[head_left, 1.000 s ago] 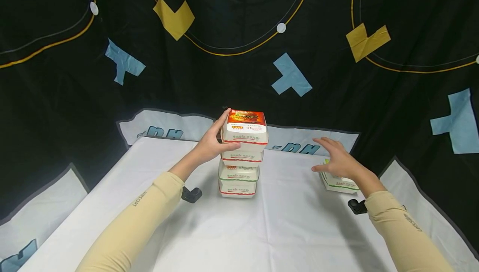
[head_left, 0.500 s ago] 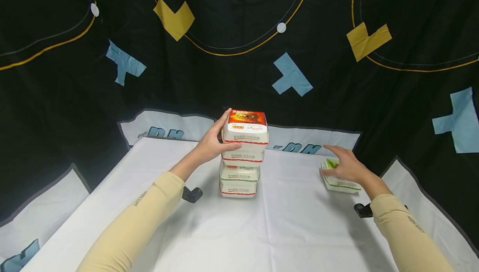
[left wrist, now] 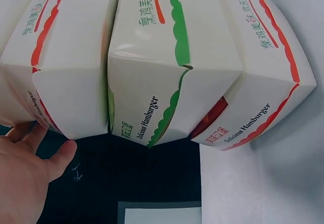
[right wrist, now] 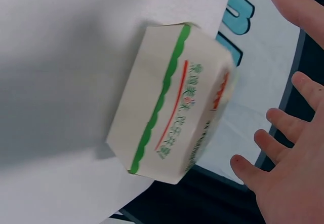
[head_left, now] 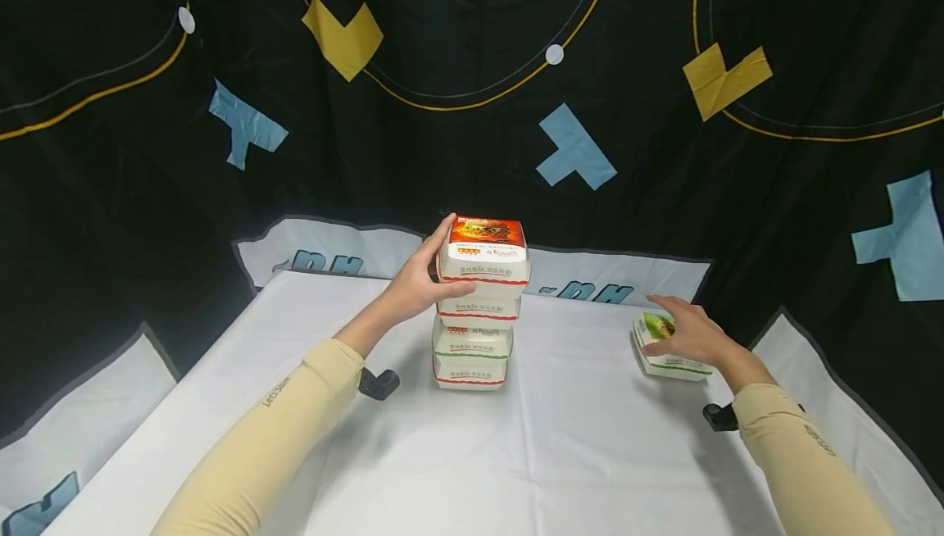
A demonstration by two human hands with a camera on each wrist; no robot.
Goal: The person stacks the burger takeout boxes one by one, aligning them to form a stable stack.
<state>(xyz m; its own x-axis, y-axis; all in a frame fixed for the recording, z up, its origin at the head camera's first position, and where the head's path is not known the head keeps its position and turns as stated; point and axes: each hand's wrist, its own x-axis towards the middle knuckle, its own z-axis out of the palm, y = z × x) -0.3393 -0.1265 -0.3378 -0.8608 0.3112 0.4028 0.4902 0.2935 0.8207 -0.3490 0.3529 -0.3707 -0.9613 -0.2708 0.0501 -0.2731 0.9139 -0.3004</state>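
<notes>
Several hamburger boxes stand in a stack at the middle of the table in the head view. The top hamburger box (head_left: pixel 488 264) has a red burger picture and a red line. My left hand (head_left: pixel 404 288) grips the upper part of the stack from the left, thumb across the front and fingers along the far side. In the left wrist view its fingertips touch a red-lined box (left wrist: pixel 66 102). A lone green-lined hamburger box (right wrist: pixel 162 102) lies on the table at the right. Over it my right hand (head_left: pixel 693 335) hovers with spread fingers, apart from the box in the right wrist view.
A white cloth covers the table (head_left: pixel 575 454). Behind it hangs a black curtain (head_left: pixel 442 159) with taped blue and gold shapes. Black wrist-camera mounts (head_left: pixel 378 384) sit below both wrists.
My right hand has moved right and slightly down, over the lone green-lined hamburger box. The left hand and the stack stay in place.
</notes>
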